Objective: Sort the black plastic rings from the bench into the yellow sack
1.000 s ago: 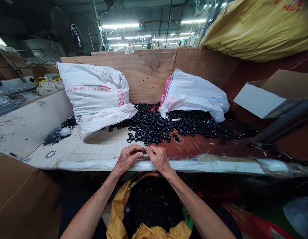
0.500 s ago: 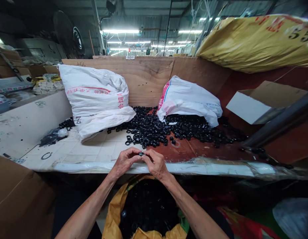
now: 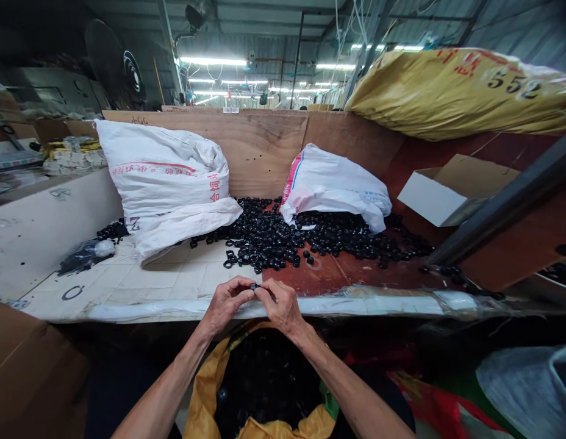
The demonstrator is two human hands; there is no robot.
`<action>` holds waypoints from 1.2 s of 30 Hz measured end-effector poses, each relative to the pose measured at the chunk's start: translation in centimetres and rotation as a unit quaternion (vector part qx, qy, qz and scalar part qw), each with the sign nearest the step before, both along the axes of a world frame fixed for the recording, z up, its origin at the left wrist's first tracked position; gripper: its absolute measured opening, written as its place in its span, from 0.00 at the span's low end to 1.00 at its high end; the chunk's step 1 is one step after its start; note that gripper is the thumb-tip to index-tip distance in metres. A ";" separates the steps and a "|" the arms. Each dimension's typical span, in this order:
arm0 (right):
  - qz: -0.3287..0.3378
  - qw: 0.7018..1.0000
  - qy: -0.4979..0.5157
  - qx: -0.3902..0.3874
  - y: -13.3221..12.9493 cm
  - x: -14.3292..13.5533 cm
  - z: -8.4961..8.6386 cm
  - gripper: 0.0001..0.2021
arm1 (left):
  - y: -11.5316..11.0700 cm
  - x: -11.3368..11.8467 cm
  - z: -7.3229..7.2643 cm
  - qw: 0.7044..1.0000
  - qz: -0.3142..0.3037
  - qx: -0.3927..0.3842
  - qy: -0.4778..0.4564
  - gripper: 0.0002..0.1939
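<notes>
Between my fingertips, over the front edge of the table, is a small black plastic ring-shaped part (image 3: 254, 286). My left hand (image 3: 227, 303) pinches it from the left, thumb and forefinger closed on it. From the other side my right hand (image 3: 282, 306) also grips it with thumb and fingers, which hide most of its shape. Just beyond lies a heap of similar black parts (image 3: 265, 235) on the table (image 3: 196, 271). Below my wrists, an open yellow sack (image 3: 204, 381) is filled with many more black parts.
A white sack (image 3: 168, 177) stands at the left and another white sack (image 3: 338, 183) lies over the heap. An open carton (image 3: 429, 198) and a slanting dark bar (image 3: 502, 201) are at the right. A yellow bag (image 3: 447, 91) rests above the wooden back board (image 3: 260, 143).
The view has turned slightly to the right, so the scene sits further left. Both hands stay together on the small black part, with only slight finger movement.
</notes>
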State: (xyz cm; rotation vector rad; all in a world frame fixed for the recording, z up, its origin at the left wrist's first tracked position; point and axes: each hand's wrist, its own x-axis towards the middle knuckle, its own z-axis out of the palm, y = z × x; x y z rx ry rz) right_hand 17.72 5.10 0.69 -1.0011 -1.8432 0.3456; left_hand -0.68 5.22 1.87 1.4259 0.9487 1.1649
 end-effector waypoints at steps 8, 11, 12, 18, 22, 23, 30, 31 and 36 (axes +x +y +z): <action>0.028 0.998 0.052 -0.034 -1.3 -0.2 1.3 0.09 | -1.0 0.3 1.1 0.999 0.006 -0.030 -0.035 0.12; 0.024 0.997 0.064 -0.044 -1.9 0.0 1.8 0.08 | -1.6 0.6 1.7 0.998 0.007 -0.038 -0.044 0.13; 0.034 0.997 0.068 -0.034 -2.2 0.0 2.0 0.07 | -1.8 0.8 1.7 0.999 0.005 -0.034 -0.040 0.12; 0.001 0.952 0.184 -0.245 -3.9 -0.6 2.8 0.10 | -2.9 1.4 0.3 0.985 0.058 0.145 0.070 0.07; 0.051 0.830 0.352 -0.430 -4.4 -0.6 2.7 0.17 | -3.2 1.4 -1.2 0.916 0.046 0.353 0.186 0.14; 0.065 0.794 0.385 -0.465 -4.4 -0.4 2.6 0.18 | -3.3 1.3 -1.5 0.899 0.031 0.385 0.206 0.17; 0.065 0.691 0.391 -0.605 -5.4 1.5 1.9 0.11 | -3.9 0.8 -2.2 0.871 -0.093 0.419 0.238 0.25; 0.063 0.731 0.362 -0.575 -5.7 1.6 1.9 0.11 | -4.1 0.9 -2.1 0.890 -0.089 0.386 0.224 0.23; 0.014 0.951 0.177 -0.254 -7.0 1.8 2.1 0.07 | -5.3 2.2 -0.8 0.986 -0.005 0.131 0.101 0.07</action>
